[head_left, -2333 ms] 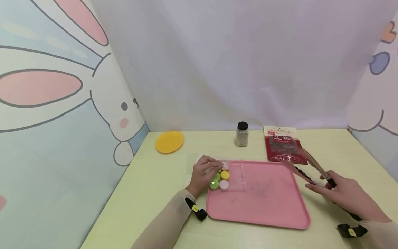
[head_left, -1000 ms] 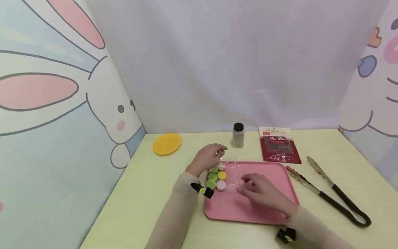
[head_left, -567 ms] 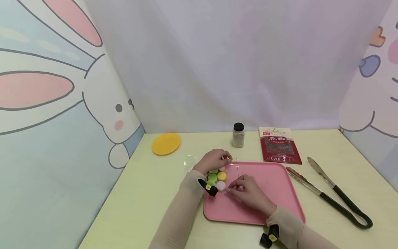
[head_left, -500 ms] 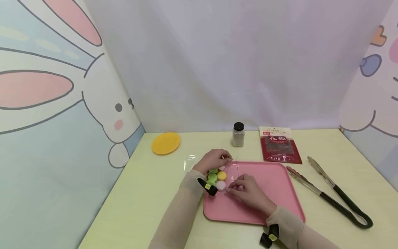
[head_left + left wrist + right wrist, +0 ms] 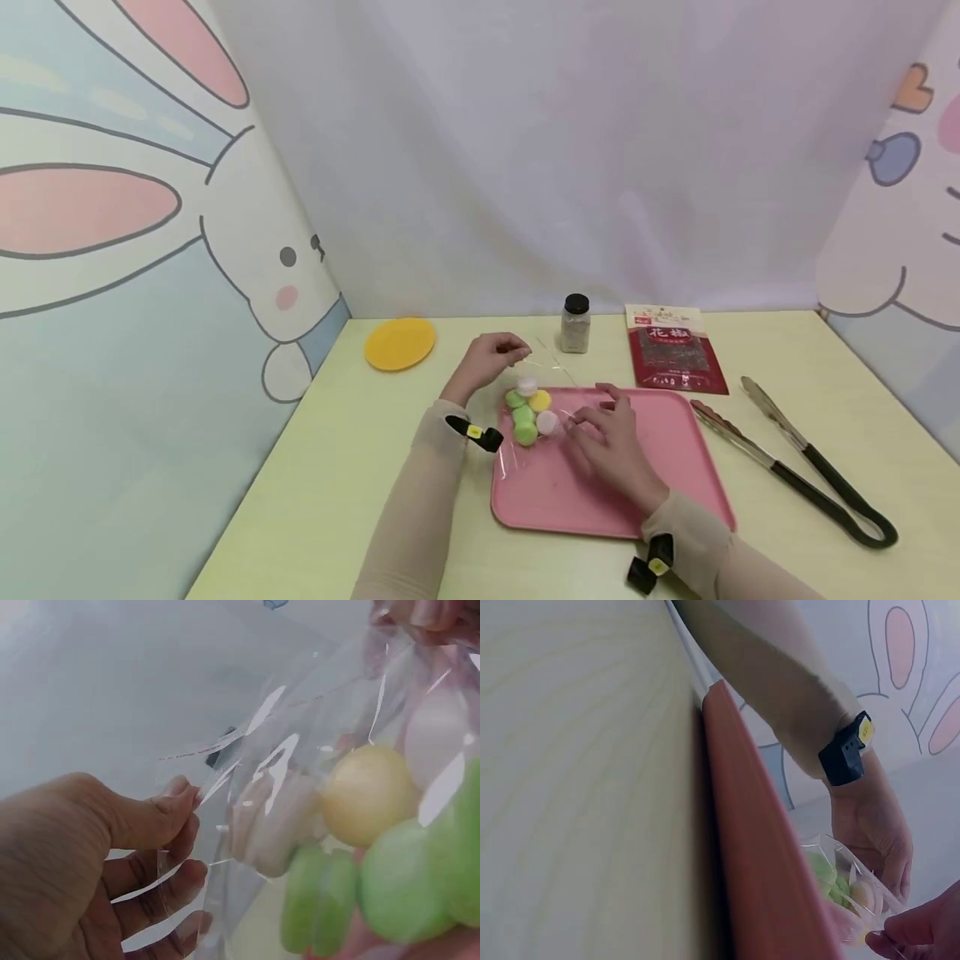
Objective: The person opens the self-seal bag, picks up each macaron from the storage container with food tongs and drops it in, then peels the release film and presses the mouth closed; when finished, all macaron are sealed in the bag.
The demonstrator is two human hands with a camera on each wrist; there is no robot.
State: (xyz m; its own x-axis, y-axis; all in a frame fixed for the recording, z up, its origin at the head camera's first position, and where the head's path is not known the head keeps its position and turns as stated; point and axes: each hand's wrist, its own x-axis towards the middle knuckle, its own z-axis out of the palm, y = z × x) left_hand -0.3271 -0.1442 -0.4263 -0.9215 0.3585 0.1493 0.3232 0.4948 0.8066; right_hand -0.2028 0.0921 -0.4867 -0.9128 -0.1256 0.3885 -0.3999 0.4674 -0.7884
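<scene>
A clear plastic bag [image 5: 300, 724] holds several macarons: green ones [image 5: 409, 883], a yellow one [image 5: 372, 796] and pale pink ones [image 5: 281, 817]. It lies partly over the left side of a pink tray [image 5: 570, 504], with its opening edge raised toward the back. My left hand [image 5: 486, 363] pinches the bag's edge between thumb and index finger, beyond the tray's back left corner. My right hand [image 5: 617, 446] pinches the bag's edge on the other side, above the tray, as the right wrist view also shows.
Metal tongs [image 5: 817, 462] with black handles lie spread at the right of the tray. Behind stand a black-capped spice jar [image 5: 575, 327] and a flat red spice packet [image 5: 673, 350]. A yellow plate [image 5: 400, 343] is at the back left.
The right hand put down the tongs at the right and moved to the bag. Both hands have since lifted its opening edge, and the macarons have shifted inside it toward the back.
</scene>
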